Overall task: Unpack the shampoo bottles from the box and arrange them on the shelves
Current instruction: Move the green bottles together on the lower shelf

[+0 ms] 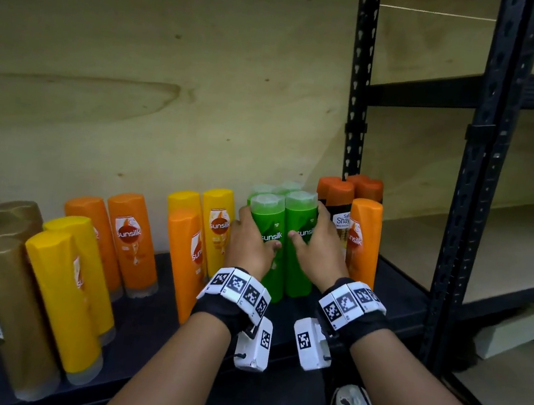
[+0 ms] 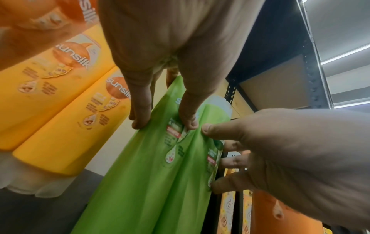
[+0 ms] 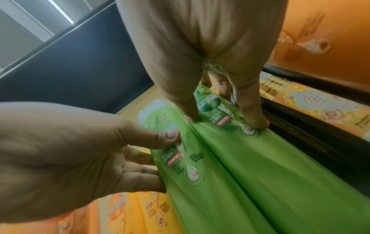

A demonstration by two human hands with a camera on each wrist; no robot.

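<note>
A wrapped pack of several green Sunsilk shampoo bottles [image 1: 298, 241] stands upright on the black shelf [image 1: 157, 324]. My left hand [image 1: 256, 232] grips the pack's left side, thumb on the front label. My right hand [image 1: 310, 229] grips its right side the same way. In the left wrist view, my left hand [image 2: 165, 125] presses fingertips on the green bottles [image 2: 150, 182], with the right hand [image 2: 290, 158] opposite. In the right wrist view, my right hand [image 3: 224, 121] holds the green bottles [image 3: 240, 174], and the left hand [image 3: 80, 150] clasps the other side.
Yellow bottles [image 1: 217, 226] and orange bottles [image 1: 131, 241] stand left of the pack, gold ones [image 1: 5, 295] at far left. Dark orange bottles [image 1: 339, 206] and an orange one [image 1: 362, 241] crowd the right side by a black upright post [image 1: 355, 111]. Bare wooden shelves [image 1: 494, 246] lie to the right.
</note>
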